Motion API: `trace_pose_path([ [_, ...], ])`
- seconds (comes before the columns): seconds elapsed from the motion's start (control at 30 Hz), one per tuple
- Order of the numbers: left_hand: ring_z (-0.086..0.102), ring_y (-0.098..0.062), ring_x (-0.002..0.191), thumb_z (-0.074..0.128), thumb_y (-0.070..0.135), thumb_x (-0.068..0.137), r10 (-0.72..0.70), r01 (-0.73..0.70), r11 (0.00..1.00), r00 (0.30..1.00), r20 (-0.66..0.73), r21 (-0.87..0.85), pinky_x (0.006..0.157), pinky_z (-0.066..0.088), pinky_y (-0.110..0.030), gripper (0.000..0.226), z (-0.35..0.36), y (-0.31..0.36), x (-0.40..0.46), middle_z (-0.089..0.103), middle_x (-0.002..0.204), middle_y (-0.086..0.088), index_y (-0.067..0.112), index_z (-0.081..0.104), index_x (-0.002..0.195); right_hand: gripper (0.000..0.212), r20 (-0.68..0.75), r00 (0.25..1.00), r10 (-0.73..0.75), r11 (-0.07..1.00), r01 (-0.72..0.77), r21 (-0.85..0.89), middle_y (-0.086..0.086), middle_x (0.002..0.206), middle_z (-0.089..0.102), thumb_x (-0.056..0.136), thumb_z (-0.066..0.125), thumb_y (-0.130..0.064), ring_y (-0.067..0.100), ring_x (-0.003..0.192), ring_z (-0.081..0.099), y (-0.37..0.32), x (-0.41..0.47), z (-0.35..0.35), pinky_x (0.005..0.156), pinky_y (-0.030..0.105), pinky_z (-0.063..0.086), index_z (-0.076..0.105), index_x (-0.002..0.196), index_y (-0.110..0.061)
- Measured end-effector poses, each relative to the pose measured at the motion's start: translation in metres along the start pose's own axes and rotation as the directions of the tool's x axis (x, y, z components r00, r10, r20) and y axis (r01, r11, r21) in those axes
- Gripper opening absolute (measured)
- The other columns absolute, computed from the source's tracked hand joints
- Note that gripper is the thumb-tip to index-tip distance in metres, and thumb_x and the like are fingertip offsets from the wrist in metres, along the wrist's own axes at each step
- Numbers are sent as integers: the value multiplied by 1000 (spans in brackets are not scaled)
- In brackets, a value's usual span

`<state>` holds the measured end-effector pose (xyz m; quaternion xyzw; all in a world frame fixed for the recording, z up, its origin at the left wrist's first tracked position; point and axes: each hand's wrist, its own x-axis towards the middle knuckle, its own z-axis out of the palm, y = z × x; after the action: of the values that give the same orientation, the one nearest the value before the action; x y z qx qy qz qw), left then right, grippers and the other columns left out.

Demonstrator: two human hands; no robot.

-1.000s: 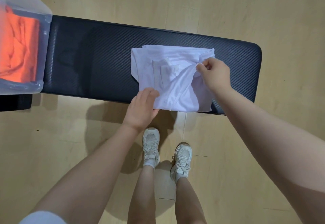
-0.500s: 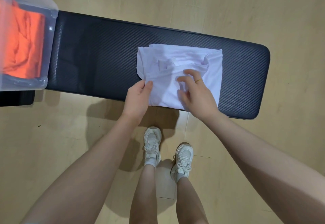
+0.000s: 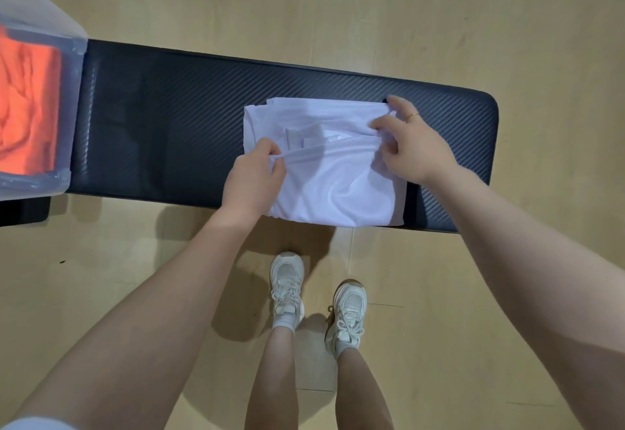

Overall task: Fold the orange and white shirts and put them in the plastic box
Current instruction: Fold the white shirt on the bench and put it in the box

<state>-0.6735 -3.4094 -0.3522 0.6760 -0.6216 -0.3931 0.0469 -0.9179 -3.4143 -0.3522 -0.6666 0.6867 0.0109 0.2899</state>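
Note:
A partly folded white shirt (image 3: pixel 338 189) lies on the right half of a black padded bench (image 3: pixel 169 132). My left hand (image 3: pixel 253 176) pinches the shirt's left edge and a raised fold of cloth. My right hand (image 3: pixel 409 142) pinches the same fold at the shirt's upper right, so the cloth is stretched between both hands. The orange shirt (image 3: pixel 27 108) lies inside the clear plastic box (image 3: pixel 72 57) at the bench's left end.
The bench stands on a light wooden floor (image 3: pixel 338 7). My legs and white sneakers (image 3: pixel 287 291) are right in front of the bench's near edge. Bare black bench surface lies between the box and the white shirt.
My right hand moved from the shirt's near middle up to its upper right and pinched the cloth. My left hand went from holding the left edge to pinching a raised fold.

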Motion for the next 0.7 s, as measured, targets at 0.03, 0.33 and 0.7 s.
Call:
trace_pose_path([
  [0.03, 56, -29, 68, 40, 21, 96, 6, -6, 999, 1000, 2, 37, 61, 50, -43, 16, 0, -1, -1, 57, 78, -11, 10, 49, 103, 43, 40, 999, -5, 999, 6, -41, 3, 155, 17, 84, 48, -12, 30, 117, 52, 5, 1, -3, 74, 38, 48, 49, 127, -20],
  [0.33, 50, -27, 64, 36, 28, 98, -63, 84, 973, 993, -102, 214, 51, 34, -31, 26, 3, -9, -3, 60, 82, -14, 6, 49, 101, 24, -167, 972, 163, 898, -76, 434, 9, 119, 56, 91, 54, -12, 5, 103, 47, 7, 0, -25, 85, 21, 38, 71, 108, -12],
  [0.7, 52, -29, 78, 46, 14, 95, 225, -180, 898, 972, -67, 401, 69, 43, -39, 14, 12, -16, 5, 56, 94, -13, 3, 56, 93, 14, 106, 988, 114, 793, -155, 589, -3, 103, 56, 78, 65, 1, 5, 86, 53, 20, 3, -49, 75, 6, 39, 73, 84, -9],
])
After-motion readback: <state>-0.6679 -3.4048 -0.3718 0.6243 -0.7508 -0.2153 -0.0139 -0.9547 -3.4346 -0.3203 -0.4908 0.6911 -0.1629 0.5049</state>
